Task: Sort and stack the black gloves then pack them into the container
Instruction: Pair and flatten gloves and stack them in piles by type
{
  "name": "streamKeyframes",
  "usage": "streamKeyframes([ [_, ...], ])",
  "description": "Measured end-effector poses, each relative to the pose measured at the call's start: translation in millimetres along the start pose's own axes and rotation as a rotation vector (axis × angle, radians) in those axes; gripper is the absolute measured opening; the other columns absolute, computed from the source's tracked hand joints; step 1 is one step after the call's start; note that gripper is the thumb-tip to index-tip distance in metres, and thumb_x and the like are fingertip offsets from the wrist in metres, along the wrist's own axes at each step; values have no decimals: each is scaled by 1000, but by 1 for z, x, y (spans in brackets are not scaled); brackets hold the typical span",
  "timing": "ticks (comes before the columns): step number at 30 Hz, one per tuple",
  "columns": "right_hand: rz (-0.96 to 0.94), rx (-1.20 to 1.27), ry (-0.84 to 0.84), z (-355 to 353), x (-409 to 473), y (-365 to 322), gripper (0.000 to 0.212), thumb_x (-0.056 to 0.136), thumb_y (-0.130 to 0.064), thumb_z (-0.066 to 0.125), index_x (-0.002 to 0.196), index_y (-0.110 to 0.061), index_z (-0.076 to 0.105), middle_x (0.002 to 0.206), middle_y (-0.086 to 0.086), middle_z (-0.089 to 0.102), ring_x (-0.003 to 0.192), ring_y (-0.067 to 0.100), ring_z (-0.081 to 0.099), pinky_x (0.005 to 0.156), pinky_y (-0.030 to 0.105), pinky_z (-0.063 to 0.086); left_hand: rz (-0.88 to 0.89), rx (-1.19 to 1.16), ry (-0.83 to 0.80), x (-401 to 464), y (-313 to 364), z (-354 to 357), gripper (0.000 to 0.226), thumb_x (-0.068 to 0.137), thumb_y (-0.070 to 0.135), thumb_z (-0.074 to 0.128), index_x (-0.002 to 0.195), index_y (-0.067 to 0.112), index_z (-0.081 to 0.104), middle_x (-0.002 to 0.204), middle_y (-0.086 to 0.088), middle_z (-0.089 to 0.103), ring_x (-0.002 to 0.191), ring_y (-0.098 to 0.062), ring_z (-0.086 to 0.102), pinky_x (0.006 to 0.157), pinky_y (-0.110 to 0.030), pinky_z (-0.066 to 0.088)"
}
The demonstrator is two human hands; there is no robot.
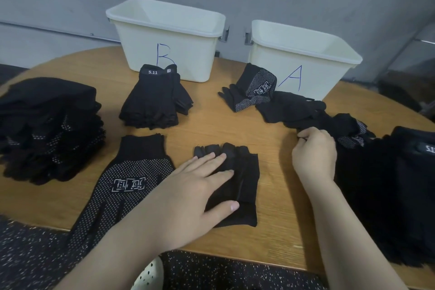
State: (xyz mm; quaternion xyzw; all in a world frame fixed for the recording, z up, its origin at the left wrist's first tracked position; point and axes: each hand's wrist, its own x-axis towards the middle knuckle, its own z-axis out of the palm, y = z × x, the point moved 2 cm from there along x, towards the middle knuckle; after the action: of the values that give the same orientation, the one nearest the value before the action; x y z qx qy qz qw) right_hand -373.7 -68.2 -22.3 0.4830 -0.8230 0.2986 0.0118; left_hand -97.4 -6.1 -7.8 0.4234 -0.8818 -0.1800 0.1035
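Flat-fingered, the left hand (188,186) presses a soft, limp fingerless glove (237,183) near-centre while the right hand (314,155) pinches another glove's (306,122) edge; best taken by the cuff.

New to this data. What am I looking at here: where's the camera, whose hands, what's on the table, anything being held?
There is no machine here. One camera sits on a person's head and looks down at their two bare hands over a round wooden table.

The left hand lies flat, fingers straight, pressing on a small plain black glove in front of the person. The right hand has its fingers curled, pinching the edge of a loose glove heap on the right.

At the back stand two white bins, bin B and bin A. A neat stack of fingerless gloves lies in front of B, a few dotted gloves in front of A. A big pile sits far left, and a dotted glove lies beside the left hand.
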Motion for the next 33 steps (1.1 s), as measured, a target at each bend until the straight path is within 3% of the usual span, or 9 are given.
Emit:
streamKeyframes([
  [8,-55,169,-52,-2,-4,2,19,100,-2,57,107,-9,73,111,9,67,109,27,62,93,41,54,0,11,-12,2,-3,4,75,93,77,20,160,44,21,167,24,-7,147,12,-19,112,-9,-20],
  [14,-313,252,-200,-3,-25,-16,17,97,-2,63,99,-15,75,102,-4,67,99,12,63,91,20,47,3,15,-2,5,-5,5,82,87,82,13,160,45,22,167,26,-5,149,13,-17,113,-9,-18],
  [17,-399,306,-275,-6,-38,-23,18,94,-1,67,93,-17,75,95,-10,67,93,2,61,83,6,42,1,0,-2,6,-6,6,85,84,82,12,159,45,24,168,25,-2,149,13,-15,114,-10,-16],
  [21,-494,316,-310,-13,-55,-26,18,92,-3,70,93,-20,74,94,-14,63,93,4,60,83,16,46,2,1,3,6,-5,5,86,83,82,13,159,44,26,168,24,1,150,12,-13,113,-9,-16],
  [23,-518,231,-311,-18,-60,-21,13,92,-15,73,103,-21,72,102,-14,60,101,6,55,88,23,46,-2,-1,2,6,-5,4,87,82,82,13,159,43,28,168,23,3,149,11,-12,113,-10,-15],
  [27,-461,106,-352,-26,-61,-7,40,90,-39,74,128,-29,63,123,-17,56,118,5,49,101,29,44,-2,27,0,6,-4,3,84,84,83,13,158,45,28,168,24,4,147,14,-12,110,-6,-17],
  [30,-426,56,-306,-28,-61,-9,45,93,-41,71,134,-27,59,128,-12,59,124,10,51,107,39,46,-17,28,-5,6,-4,1,73,90,78,24,155,46,34,166,26,10,146,14,-6,108,-4,-12],
  [33,-370,-1,-258,-24,-60,-16,47,96,-37,68,139,-25,54,131,-8,61,126,14,53,110,41,43,-17,29,9,6,-3,1,75,88,81,21,151,47,41,165,26,19,146,13,2,112,-9,-4],
])
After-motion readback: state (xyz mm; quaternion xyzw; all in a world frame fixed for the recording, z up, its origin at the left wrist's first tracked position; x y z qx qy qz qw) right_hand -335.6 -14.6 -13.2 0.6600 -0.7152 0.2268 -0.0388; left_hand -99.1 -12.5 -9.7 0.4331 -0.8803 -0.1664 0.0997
